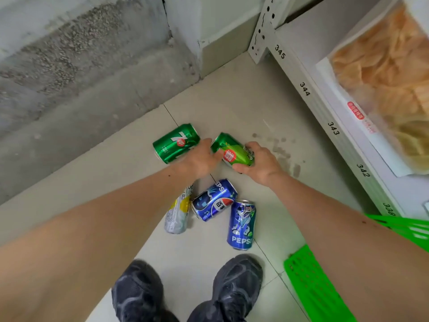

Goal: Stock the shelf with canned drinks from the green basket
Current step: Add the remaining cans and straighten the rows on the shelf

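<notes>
1. Head view, centre of frame: the right hand (pixel 260 163) is wrapped around a green can with a red round label (pixel 233 151), fingers closed on its lower end; the can is tilted, its far end pointing to the upper left.
2. The left hand (pixel 202 159) lies against the near end of a 7UP can (pixel 175 142), which lies on its side on the floor tiles (pixel 232 101). Whether the fingers are closed around it cannot be told; they are hidden behind the hand.
3. Below the hands, three more cans lie on their sides: a pale can with a yellow patch (pixel 178 211), partly under the left forearm, a blue Pepsi can (pixel 214 201) just beside it, and a second Pepsi can (pixel 242 225) touching or nearly touching the first.
4. Lower right: the green basket (pixel 313 287), partly behind the right forearm.
5. Right edge: the white shelf (pixel 325 108), its front numbered 345 down to 338, bearing a bag of pale orange crisps (pixel 383 66).
6. Bottom centre: two dark shoes (pixel 190 291).
</notes>
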### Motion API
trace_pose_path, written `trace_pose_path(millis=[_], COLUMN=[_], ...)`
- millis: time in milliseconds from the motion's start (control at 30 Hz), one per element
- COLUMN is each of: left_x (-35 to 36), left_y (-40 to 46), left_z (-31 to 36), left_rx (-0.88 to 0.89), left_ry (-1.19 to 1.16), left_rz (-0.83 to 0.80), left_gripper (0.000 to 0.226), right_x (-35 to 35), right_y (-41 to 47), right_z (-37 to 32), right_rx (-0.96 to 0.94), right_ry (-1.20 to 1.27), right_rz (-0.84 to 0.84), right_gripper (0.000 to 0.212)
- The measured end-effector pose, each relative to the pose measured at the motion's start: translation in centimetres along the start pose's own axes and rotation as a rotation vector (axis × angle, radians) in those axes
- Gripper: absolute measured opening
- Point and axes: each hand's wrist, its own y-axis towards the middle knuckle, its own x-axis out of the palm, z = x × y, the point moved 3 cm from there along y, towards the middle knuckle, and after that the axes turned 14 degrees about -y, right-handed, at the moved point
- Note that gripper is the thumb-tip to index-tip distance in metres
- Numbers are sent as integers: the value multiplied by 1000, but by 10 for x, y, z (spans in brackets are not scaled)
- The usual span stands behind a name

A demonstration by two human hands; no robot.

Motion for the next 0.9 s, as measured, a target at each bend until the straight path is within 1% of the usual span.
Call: trace_pose_path(millis=[100, 300, 400, 467, 600, 667, 767, 900], left_x=[3, -8, -14, -21, -40, -51, -66, -87], left_y=[5, 4, -9, -23, -68, -98, -151, -225], left_z=[0, 11, 29, 45, 90, 119, 166, 232], left_rx=[15, -12, 35, 64, 152, 188, 239, 324], left_ry=[2, 57, 73, 61, -51, -83, -75, -36], left_rz=[-10, -31, 3, 33, 84, 98, 106, 129], left_gripper=[51, 44, 44, 40, 19, 12, 13, 22], right_x=[-1, -14, -31, -48, -96, -126, -172, -235], right_y=[5, -2, -16, -30, -71, -97, -141, -210], right_z=[1, -2, -8, -14, -29, -40, -60, -88], right_rx=[-2, -17, -21, -28, -51, -64, -88, -160], right_ry=[3, 83, 144, 180, 248, 274, 364, 415], right_rz=[-21, -28, 0, 10, 58, 70, 78, 104], right_gripper=[74, 65, 63, 62, 54, 55, 60, 61])
